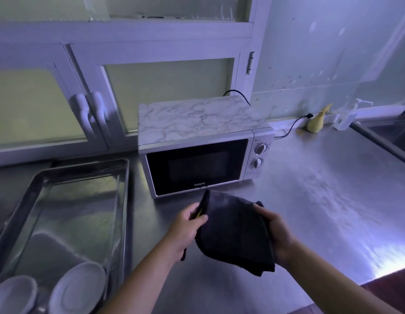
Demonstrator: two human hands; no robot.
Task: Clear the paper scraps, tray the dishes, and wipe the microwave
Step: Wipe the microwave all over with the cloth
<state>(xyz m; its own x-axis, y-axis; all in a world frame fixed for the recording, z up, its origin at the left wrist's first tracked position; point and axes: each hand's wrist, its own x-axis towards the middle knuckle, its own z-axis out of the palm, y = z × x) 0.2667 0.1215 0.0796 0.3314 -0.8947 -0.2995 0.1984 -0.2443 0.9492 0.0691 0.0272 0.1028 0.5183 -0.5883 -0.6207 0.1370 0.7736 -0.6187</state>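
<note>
Microwave: The microwave [197,168] stands on the counter [321,200], back by the wall. Its door is closed.
How it looks: It is white, with a dark glass door and two round knobs on the right side. Its top has a gray, stone-like pattern. I cannot tell if it is dirty.
Cloth: A dark cloth [233,232] is bunched up and held just in front of the microwave. It does not seem to touch the microwave.
Left hand: The left hand [188,230] pinches the left edge of the cloth between thumb and fingers.
Right hand: The right hand [276,232] has its fingers curled round the right side of the cloth.
Tray: A shiny metal tray [126,177] lies on the counter just to the left of the microwave.
Dishes: Two white dishes [79,288] sit in the near end of the tray.
Done, I think: No paper scraps show, and the dishes are in the tray. Those two parts look finished.
Left to do: The wiping looks like it has not begun. It is the last part.
Farther out: A black cord [289,128] runs from behind the microwave along the wall. A small yellow thing [314,125] stands near it. White cupboard doors [151,53] are behind.
</note>
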